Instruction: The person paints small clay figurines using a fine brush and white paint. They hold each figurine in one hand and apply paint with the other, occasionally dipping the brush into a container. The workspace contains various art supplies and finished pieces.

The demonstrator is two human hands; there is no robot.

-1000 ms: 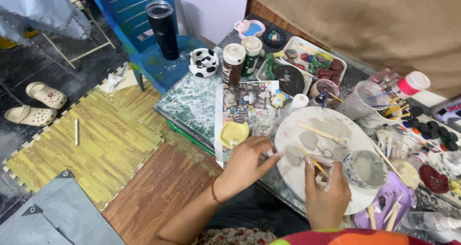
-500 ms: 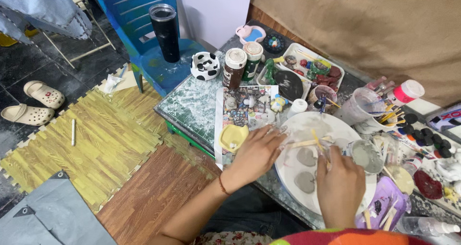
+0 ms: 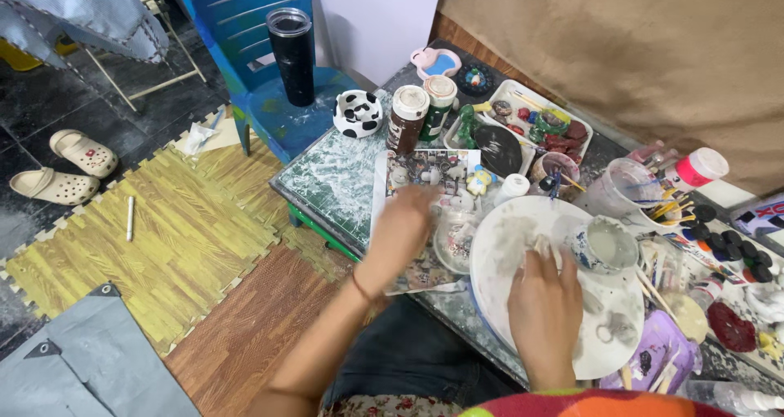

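1. The right hand (image 3: 543,303) lies palm-down on the round white plate (image 3: 523,237), its fingers (image 3: 541,249) bunched narrow near the plate's middle. Whether they pinch anything is hidden by the back of the hand.
2. The left hand (image 3: 404,225) reaches forward over the printed sheet (image 3: 425,168), blurred by motion. Its fingers are loosely curled just beside a small clear dish (image 3: 453,241) that sits at the plate's left rim. I cannot tell if they grip anything.
3. The plate rests on the surface (image 3: 339,180) directly in front of the person, smeared with grey paste. A glass cup (image 3: 604,245) of cloudy grey water stands on its far right part.
4. Farther out: a white tray (image 3: 523,131) holding dark and red painted pieces, a clear tub (image 3: 625,192) with brushes in it, two lidded jars (image 3: 416,115), a cow-patterned bowl (image 3: 358,113), and a black tumbler (image 3: 291,53) on a blue chair (image 3: 269,115).
5. Half a second ago the left hand lay at the plate's left rim by the yellow piece. It has since moved forward and left onto the sheet. The right hand has slid up toward the plate's centre, and the sticks seen earlier on the plate no longer show.
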